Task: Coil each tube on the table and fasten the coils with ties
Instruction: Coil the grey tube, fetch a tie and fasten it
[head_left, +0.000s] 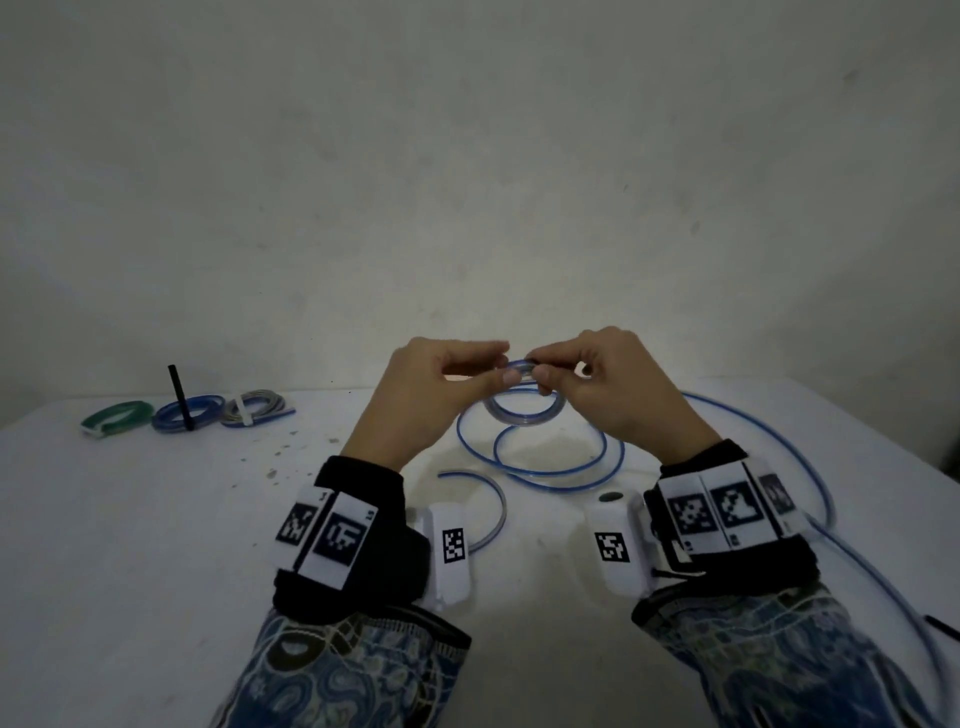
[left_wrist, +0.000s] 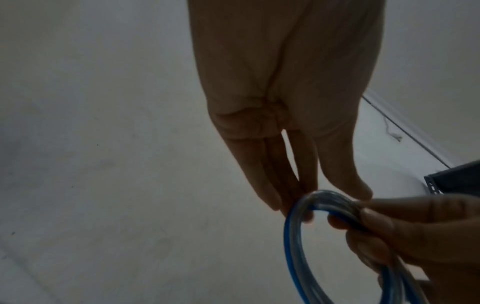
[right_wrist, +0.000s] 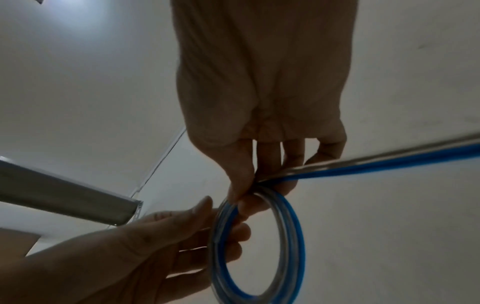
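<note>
Both hands meet above the table, just past the wrist cuffs. Right hand (head_left: 602, 384) pinches the top of a small coil (head_left: 524, 410) of clear tube with a blue stripe, thumb and curled fingers closed round the stacked loops where the loose run leaves them, as the right wrist view shows. Left hand (head_left: 441, 389) has its fingers straight and relaxed, fingertips (left_wrist: 275, 202) touching the coil's outer edge without closing on it; the thumb lies under the rim in the head view.

The coil hangs in the air between the hands. Below it, uncoiled tube (head_left: 561, 467) lies in wide loops on the white table (head_left: 156, 519), and a long run (head_left: 810, 467) sweeps off to the right and back toward the person.

Judging from the grip, the risk is spring-back: the tube looks smooth, glossy and stiff enough to hold round curves, so if the right pinch slackens while a new turn is fed in, the stacked loops could fan open. The trailing run could also snag or twist as it is drawn in, kinking a loop.

Farther off to the left, three finished coils sit in a row: a green one (head_left: 117, 418) with a white tie, a blue one (head_left: 189, 410) with a black tie (head_left: 179, 395) standing upright, and a greyish one (head_left: 254, 408) with a white tie. Behind stands a mottled pale wall (head_left: 467, 156).
</note>
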